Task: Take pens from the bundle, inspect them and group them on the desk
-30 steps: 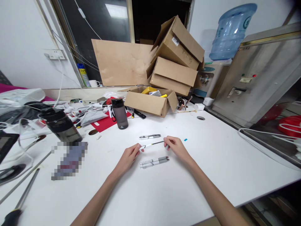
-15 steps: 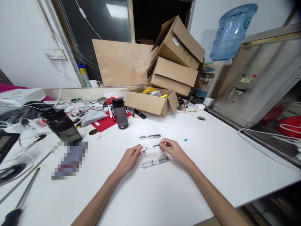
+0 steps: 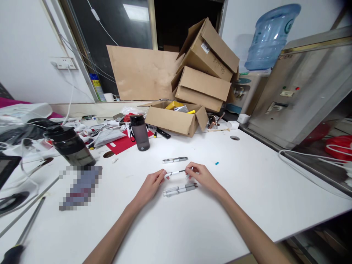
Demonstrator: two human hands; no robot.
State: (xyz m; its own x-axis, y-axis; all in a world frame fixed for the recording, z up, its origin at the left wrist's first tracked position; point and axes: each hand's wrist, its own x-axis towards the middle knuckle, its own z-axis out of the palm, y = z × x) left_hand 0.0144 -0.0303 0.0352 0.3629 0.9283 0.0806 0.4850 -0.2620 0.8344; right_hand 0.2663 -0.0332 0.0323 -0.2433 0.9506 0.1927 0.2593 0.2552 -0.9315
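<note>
Thin white-and-dark pen refill (image 3: 176, 172) sits in the air just above the white worktop (image 3: 247, 190), held at both ends. Left hand (image 3: 150, 185) pinches the white end in a closed grip. Right hand (image 3: 202, 176) pinches the dark end in a closed grip too. Just under the grip lies a grey-and-clear pen barrel (image 3: 180, 189), flat on the worktop. Beyond the grip lies another grey-and-clear pen (image 3: 175, 159). Farther off, left of the grip, stands a dark grey plastic bottle (image 3: 139, 132).
</note>
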